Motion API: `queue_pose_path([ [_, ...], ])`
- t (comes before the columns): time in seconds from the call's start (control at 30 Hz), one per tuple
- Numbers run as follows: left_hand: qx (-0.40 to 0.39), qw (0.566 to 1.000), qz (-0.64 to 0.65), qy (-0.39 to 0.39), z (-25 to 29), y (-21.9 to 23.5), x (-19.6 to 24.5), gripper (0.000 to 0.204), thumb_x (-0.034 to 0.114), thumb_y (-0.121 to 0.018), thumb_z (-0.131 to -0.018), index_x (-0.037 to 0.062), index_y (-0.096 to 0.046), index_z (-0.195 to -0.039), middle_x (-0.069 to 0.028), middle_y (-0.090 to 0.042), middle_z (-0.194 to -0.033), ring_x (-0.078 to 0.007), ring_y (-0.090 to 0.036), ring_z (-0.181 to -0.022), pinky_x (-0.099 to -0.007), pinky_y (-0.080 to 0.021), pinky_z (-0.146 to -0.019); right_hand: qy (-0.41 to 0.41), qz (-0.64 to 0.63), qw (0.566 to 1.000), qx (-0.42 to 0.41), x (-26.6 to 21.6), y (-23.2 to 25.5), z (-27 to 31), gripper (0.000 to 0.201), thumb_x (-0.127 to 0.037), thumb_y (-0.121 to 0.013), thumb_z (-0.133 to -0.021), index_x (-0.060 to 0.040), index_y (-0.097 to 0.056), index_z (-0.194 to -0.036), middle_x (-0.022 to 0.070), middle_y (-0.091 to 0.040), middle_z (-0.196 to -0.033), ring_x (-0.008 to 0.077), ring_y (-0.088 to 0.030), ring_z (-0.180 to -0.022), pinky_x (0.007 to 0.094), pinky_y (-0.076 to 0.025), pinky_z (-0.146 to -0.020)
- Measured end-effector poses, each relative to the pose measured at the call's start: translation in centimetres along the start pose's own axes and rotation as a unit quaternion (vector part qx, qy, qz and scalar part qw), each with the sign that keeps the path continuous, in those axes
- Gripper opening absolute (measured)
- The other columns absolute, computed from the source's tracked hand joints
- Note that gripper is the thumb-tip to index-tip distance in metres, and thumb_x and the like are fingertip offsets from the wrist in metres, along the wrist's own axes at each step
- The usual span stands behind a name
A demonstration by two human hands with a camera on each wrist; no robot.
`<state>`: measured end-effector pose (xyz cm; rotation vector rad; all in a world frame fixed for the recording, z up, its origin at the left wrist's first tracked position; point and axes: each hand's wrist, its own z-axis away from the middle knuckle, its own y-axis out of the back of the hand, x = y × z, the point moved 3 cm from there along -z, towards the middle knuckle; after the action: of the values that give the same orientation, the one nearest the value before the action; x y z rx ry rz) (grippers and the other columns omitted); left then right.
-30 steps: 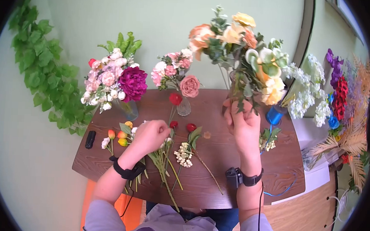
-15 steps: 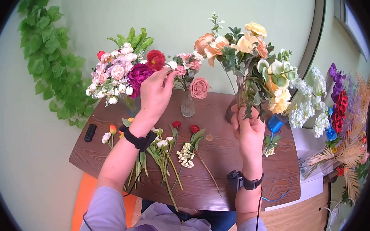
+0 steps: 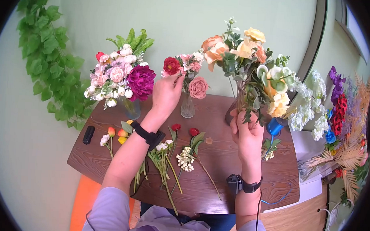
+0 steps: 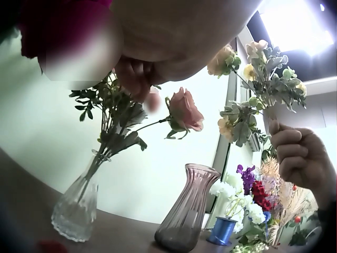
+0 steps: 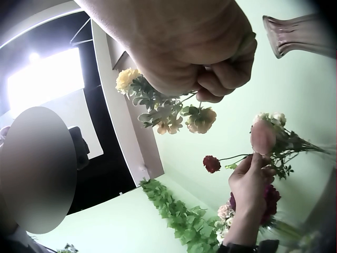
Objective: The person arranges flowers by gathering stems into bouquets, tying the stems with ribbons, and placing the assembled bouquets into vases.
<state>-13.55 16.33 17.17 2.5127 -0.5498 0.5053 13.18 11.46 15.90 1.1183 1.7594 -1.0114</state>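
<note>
In the head view, my left hand (image 3: 166, 95) pinches the stem of a red flower (image 3: 171, 66), whose head is beside the pink bouquet in a small clear vase (image 3: 188, 106). The left wrist view shows that vase (image 4: 76, 211) with a dusty pink rose (image 4: 184, 112) leaning out. My right hand (image 3: 249, 135) grips the stems of a peach and yellow bouquet (image 3: 245, 47); the right wrist view shows this hand (image 5: 210, 58) with its fingers curled. A mauve glass vase (image 4: 187, 211) stands near it, its mouth holding no stems.
A pink, white and magenta bouquet (image 3: 117, 73) stands at the left in a glass vase. Loose stems (image 3: 164, 173) and white berries (image 3: 185, 158) lie on the brown table (image 3: 214, 196). A blue ribbon spool (image 3: 275, 126) and white blossoms (image 3: 302, 109) are at the right.
My left hand rose with the red flower, then moved right and slightly down beside the pink bouquet. My right hand keeps its grip and has shifted only slightly.
</note>
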Motion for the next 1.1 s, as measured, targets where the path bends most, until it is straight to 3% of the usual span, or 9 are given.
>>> queue_pose_path([
  [0.03, -0.006, 0.999, 0.04, 0.015, -0.5, -0.2, 0.1, 0.022, 0.022, -0.065, -0.091, 0.0007, -0.069, -0.086, -0.0209, -0.064, -0.071, -0.0402, -0.064, -0.067, -0.0488, -0.047, -0.058, -0.006, 0.003, 1.0, -0.005, 0.2, 0.0, 0.0, 0.021, -0.01, -0.044, -0.104, -0.0014, -0.061, -0.112, -0.0035, -0.051, -0.067, 0.0016, -0.037, -0.051, 0.0183, -0.026, -0.046],
  [0.17, -0.027, 1.0, -0.006, 0.014, -2.1, 0.0, 1.3, 0.02, 0.02, -0.064, -0.091, 0.0015, -0.069, -0.086, -0.0206, -0.065, -0.071, -0.041, -0.064, -0.066, -0.0494, -0.049, -0.059, -0.008, 0.001, 1.0, -0.006, 0.2, 0.1, -0.1, 0.021, -0.009, -0.044, -0.103, -0.0012, -0.061, -0.113, -0.0032, -0.052, -0.068, 0.0018, -0.038, -0.052, 0.0184, -0.028, -0.046],
  [0.23, -0.054, 0.996, -0.072, -0.024, -2.3, -0.5, 1.1, 0.019, 0.019, -0.062, -0.091, 0.0012, -0.068, -0.085, -0.0203, -0.065, -0.071, -0.0411, -0.065, -0.067, -0.0499, -0.051, -0.061, -0.007, 0.003, 1.0, -0.004, 0.3, 0.2, -0.1, 0.022, -0.009, -0.044, -0.103, -0.0013, -0.061, -0.114, -0.0031, -0.052, -0.068, 0.0018, -0.038, -0.052, 0.0183, -0.028, -0.046],
  [0.47, -0.047, 0.991, -0.115, -0.053, -4.1, -1.1, 1.4, 0.023, 0.018, -0.06, -0.09, -0.0017, -0.065, -0.079, -0.0237, -0.065, -0.071, -0.0433, -0.066, -0.071, -0.0535, -0.052, -0.065, -0.002, 0.003, 1.0, 0.001, 0.4, 0.1, -0.1, 0.022, -0.009, -0.044, -0.103, -0.0015, -0.061, -0.114, -0.0029, -0.052, -0.068, 0.0017, -0.038, -0.052, 0.0181, -0.028, -0.047],
  [0.57, -0.091, 0.985, -0.132, -0.062, -4.3, -1.7, 1.3, 0.022, 0.017, -0.06, -0.089, -0.0021, -0.065, -0.078, -0.0253, -0.064, -0.073, -0.0438, -0.066, -0.073, -0.0539, -0.053, -0.067, -0.002, 0.0, 1.0, 0.004, 0.4, 0.2, -0.2, 0.021, -0.009, -0.044, -0.103, -0.0015, -0.061, -0.114, -0.003, -0.052, -0.068, 0.0017, -0.038, -0.053, 0.0184, -0.028, -0.047],
  [0.77, -0.086, 0.989, -0.121, -0.005, -6.3, -2.0, 1.1, 0.025, 0.021, -0.06, -0.089, -0.0011, -0.067, -0.078, -0.0246, -0.065, -0.078, -0.0449, -0.064, -0.076, -0.0538, -0.051, -0.071, 0.012, 0.005, 1.0, 0.012, 0.0, 0.3, -0.1, 0.021, -0.009, -0.044, -0.104, -0.0017, -0.062, -0.112, -0.0032, -0.052, -0.068, 0.0018, -0.039, -0.054, 0.0184, -0.028, -0.047],
  [0.87, -0.118, 0.976, -0.173, -0.053, -7.9, -2.4, 1.6, 0.022, 0.014, -0.059, -0.087, -0.0038, -0.069, -0.08, -0.0256, -0.067, -0.076, -0.0433, -0.067, -0.077, -0.0525, -0.054, -0.071, 0.016, -0.011, 1.0, 0.007, -0.2, 0.3, -0.1, 0.02, -0.01, -0.045, -0.104, -0.0016, -0.062, -0.11, -0.0036, -0.051, -0.068, 0.0019, -0.04, -0.054, 0.0183, -0.028, -0.047],
  [1.0, -0.078, 0.986, -0.139, -0.038, -6.9, -4.4, -0.7, 0.025, 0.021, -0.061, -0.086, -0.0004, -0.069, -0.077, -0.0246, -0.065, -0.075, -0.0434, -0.066, -0.075, -0.0531, -0.052, -0.071, 0.015, -0.021, 0.999, 0.025, -0.2, 0.4, -0.2, 0.02, -0.014, -0.047, -0.106, -0.0014, -0.061, -0.109, -0.0038, -0.051, -0.067, 0.0017, -0.04, -0.055, 0.0181, -0.028, -0.047],
  [1.1, -0.16, 0.971, -0.178, -0.015, -4.7, -4.9, -1.5, 0.028, 0.024, -0.063, -0.086, -0.0004, -0.07, -0.075, -0.0246, -0.066, -0.074, -0.0426, -0.066, -0.073, -0.0514, -0.053, -0.069, 0.018, -0.021, 0.999, 0.03, -0.4, 0.7, 0.0, 0.021, -0.018, -0.049, -0.106, -0.0013, -0.061, -0.108, -0.0039, -0.051, -0.067, 0.0015, -0.04, -0.055, 0.0182, -0.027, -0.047],
])
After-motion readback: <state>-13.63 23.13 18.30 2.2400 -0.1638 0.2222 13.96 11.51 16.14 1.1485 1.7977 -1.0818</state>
